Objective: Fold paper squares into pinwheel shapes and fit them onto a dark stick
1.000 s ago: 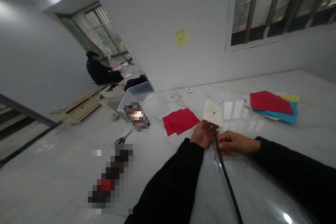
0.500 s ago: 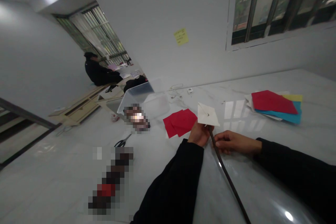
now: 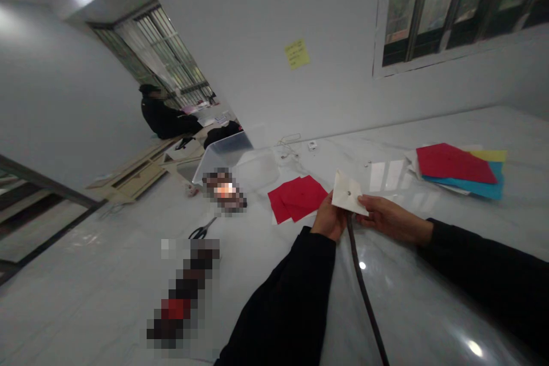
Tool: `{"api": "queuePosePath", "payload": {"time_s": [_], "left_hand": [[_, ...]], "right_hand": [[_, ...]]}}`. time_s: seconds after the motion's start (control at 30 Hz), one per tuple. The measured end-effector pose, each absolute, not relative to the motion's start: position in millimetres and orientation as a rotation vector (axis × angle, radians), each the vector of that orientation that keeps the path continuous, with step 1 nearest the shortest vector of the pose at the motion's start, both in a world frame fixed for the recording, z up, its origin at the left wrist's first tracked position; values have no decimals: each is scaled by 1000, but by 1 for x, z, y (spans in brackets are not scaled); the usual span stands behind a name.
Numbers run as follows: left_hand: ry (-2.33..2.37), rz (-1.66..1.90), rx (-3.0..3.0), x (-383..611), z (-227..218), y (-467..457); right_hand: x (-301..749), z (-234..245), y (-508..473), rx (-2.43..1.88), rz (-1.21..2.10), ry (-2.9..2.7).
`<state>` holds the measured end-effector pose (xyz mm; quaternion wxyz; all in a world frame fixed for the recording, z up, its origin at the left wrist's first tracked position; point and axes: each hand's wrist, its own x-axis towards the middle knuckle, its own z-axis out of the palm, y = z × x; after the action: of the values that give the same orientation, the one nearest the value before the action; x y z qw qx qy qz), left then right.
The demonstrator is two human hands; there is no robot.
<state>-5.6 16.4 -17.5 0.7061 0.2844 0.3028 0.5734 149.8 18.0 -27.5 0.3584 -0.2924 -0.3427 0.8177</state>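
Both of my hands hold a small white envelope (image 3: 345, 194) with a shiny dot near its middle. My left hand (image 3: 329, 220) grips it from below at its left side, with the fingers partly hidden behind the paper. My right hand (image 3: 388, 218) pinches its lower right corner between thumb and fingers. A long dark cord (image 3: 364, 291) runs from just under the envelope down to the bottom edge of the view. Whether either hand touches the cord cannot be made out. Left of my left hand, red envelopes (image 3: 302, 197) lie overlapping on the white marble-patterned surface (image 3: 261, 274).
At the right lies a pile of red, blue, yellow and white paper (image 3: 457, 164). Black-handled scissors (image 3: 199, 232) lie to the left, near blurred-out items. Behind them stands a clear plastic bin (image 3: 223, 151). A yellow note (image 3: 297, 54) sticks to the wall. A person (image 3: 165, 114) sits far left.
My right hand has moved from beside the dark cord up onto the envelope's right corner. The envelope has shifted slightly right and tilted.
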Motion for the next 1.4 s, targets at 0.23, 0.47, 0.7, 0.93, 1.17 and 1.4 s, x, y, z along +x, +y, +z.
{"api": "queuePosePath", "payload": {"time_s": [0.23, 0.47, 0.7, 0.93, 1.17, 1.4], "left_hand": [[646, 1263, 682, -1, -22, 14], [690, 1244, 743, -4, -27, 14], [744, 1266, 767, -3, -30, 17], [1113, 1410, 1072, 7, -34, 17], [1273, 1480, 994, 8, -37, 17], [1115, 1585, 842, 9, -38, 16]], "right_hand": [[147, -20, 15, -838, 2041, -863], [143, -24, 14, -884, 1896, -917], [145, -26, 16, -888, 1877, -904], [156, -31, 27, -867, 1780, -905], [165, -35, 37, -886, 1672, -962], [165, -41, 33, -914, 1677, -1075]]}}
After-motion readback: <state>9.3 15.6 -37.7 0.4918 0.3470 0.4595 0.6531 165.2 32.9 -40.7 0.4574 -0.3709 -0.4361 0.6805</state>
